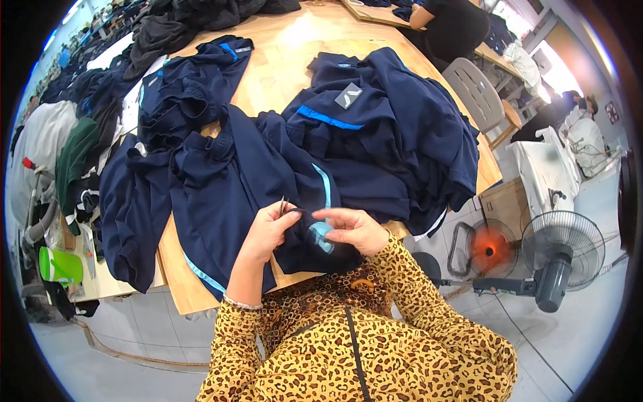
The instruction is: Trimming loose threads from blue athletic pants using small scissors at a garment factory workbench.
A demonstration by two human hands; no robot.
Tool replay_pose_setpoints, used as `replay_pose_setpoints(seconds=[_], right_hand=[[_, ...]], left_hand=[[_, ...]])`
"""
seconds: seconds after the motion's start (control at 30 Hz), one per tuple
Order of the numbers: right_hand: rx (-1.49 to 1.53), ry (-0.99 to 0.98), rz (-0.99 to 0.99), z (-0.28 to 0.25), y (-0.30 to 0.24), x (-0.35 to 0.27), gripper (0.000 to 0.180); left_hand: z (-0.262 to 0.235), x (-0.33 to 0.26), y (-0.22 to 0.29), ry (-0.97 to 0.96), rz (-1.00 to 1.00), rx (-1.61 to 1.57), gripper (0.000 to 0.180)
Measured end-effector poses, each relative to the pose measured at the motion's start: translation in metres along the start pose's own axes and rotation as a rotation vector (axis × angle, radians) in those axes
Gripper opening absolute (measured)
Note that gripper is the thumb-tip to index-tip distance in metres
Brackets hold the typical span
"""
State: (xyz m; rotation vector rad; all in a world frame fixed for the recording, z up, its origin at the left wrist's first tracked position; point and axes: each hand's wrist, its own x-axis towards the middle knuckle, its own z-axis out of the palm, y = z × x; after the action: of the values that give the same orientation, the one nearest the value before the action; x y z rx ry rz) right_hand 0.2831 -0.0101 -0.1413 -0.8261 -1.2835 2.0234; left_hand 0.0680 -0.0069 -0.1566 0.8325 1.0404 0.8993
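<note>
My left hand (269, 231) is closed at the edge of a navy garment (295, 251) on the table's near side. Two thin dark points of what look like thread snips (284, 204) stick up from its fingers. Close beside it, my right hand (356, 229) bends its fingers over the same garment, pinching the cloth by a light blue patch (322, 236). A light blue strip (326, 184) runs along the fabric just beyond. The exact fingertip grip is too small to make out.
Navy garments are heaped on the wooden table (274, 80), one bearing a grey tag (349, 96). Left are a bright green bucket (60, 265) and more clothing. At right stand a fan (562, 248), a glowing orange round object (491, 249) and a grey chair (473, 94). Another person (455, 30) works beyond.
</note>
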Motion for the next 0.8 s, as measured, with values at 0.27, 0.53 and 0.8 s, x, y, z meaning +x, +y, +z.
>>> replay_pose_setpoints(seconds=[0.27, 0.53, 0.8], right_hand=[[0.403, 0.266, -0.026, 0.031, 0.021, 0.007, 0.03], [0.036, 0.427, -0.227, 0.037, 0.037, 0.009, 0.037], [-0.413, 0.482, -0.326, 0.044, 0.038, 0.002, 0.04]], left_hand=[[-0.005, 0.024, -0.048, 0.167, 0.22, 0.277, 0.018], [0.022, -0.028, -0.012, 0.308, 0.683, 0.55, 0.013], [0.035, -0.023, -0.028, 0.37, 0.815, 0.771, 0.006]])
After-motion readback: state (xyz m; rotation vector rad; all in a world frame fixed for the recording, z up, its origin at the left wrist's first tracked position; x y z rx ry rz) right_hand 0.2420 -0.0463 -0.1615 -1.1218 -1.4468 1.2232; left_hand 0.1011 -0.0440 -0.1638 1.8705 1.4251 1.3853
